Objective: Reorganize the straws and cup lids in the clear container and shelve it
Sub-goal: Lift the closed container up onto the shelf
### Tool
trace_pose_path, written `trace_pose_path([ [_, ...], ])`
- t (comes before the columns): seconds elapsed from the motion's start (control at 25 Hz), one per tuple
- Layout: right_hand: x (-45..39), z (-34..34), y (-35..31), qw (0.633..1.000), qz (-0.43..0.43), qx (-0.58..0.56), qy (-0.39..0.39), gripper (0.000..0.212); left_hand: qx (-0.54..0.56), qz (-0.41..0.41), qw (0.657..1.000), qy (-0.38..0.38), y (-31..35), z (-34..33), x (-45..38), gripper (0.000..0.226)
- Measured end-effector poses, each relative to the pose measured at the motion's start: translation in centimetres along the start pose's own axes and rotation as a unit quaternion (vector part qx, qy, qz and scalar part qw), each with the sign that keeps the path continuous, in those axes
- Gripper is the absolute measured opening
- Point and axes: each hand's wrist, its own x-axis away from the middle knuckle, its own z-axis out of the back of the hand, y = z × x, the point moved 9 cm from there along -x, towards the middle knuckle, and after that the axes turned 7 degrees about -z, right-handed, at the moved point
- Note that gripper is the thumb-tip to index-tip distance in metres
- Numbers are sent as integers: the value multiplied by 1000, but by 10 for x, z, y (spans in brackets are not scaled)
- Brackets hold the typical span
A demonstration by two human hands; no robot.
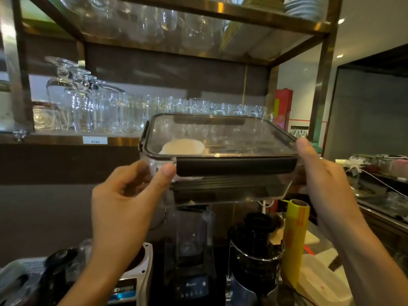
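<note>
I have the clear container (220, 157) held up at the centre of the frame, lid latched, in front of the shelf (66, 139) of glasses (92, 111). My left hand (123, 195) grips its near left corner, thumb on the wall beside the black latch (236, 165). My right hand (320, 173) clasps the right end. White cup lids (183, 146) sit inside at left. A blender (192, 250) and a yellow cling-film roll (294, 239) stand below.

We see a metal shelf (66, 140) carrying rows of upturned glasses (106, 111), an upper shelf (220, 12) with more glassware (154, 23), plates (302, 7) at right
</note>
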Motion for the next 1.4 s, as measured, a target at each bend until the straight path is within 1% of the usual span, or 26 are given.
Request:
trace_pose_path([
  [0.12, -23, 5, -9, 1000, 11, 6, 11, 78, -6, -28, 999, -31, 8, -21, -26, 60],
  [0.2, -38, 9, -14, 1000, 18, 8, 22, 84, -11, -46, 997, -54, 9, -35, -41, 62],
  [0.36, -76, 21, -17, 1000, 17, 5, 11, 82, -20, -78, 992, -96, 7, -72, -77, 59],
  [0.44, -100, 29, -15, 999, 12, 19, 23, 82, -39, -79, 989, -119, 2, -94, -95, 63],
  [0.6, -147, 43, -6, 999, -12, 17, 41, 64, -61, -71, 982, -164, -10, -144, -119, 65],
  [0.64, -158, 46, -2, 999, -18, 11, 42, 63, -64, -67, 982, -166, -14, -154, -122, 64],
  [0.72, -176, 48, 8, 999, -27, 12, 39, 66, -61, -49, 983, -165, -24, -171, -128, 59],
  [0.8, -192, 50, 20, 999, -38, 15, 36, 70, -62, -31, 986, -149, -36, -181, -135, 49],
  [0.84, -199, 51, 26, 998, -44, 15, 36, 71, -63, -20, 988, -142, -42, -185, -137, 49],
  [0.92, -211, 54, 40, 998, -56, 13, 34, 72, -68, -9, 987, -147, -49, -197, -139, 62],
  [1.04, -225, 58, 62, 996, -78, 14, 34, 73, -77, -9, 984, -159, -60, -213, -140, 65],
  [1.28, -249, 61, 89, 996, -81, 23, 23, 62, -70, 0, 987, -144, -87, -231, -136, 62],
  [1.4, -259, 60, 99, 997, -76, 20, 20, 52, -70, -5, 988, -135, -95, -233, -138, 61],
])
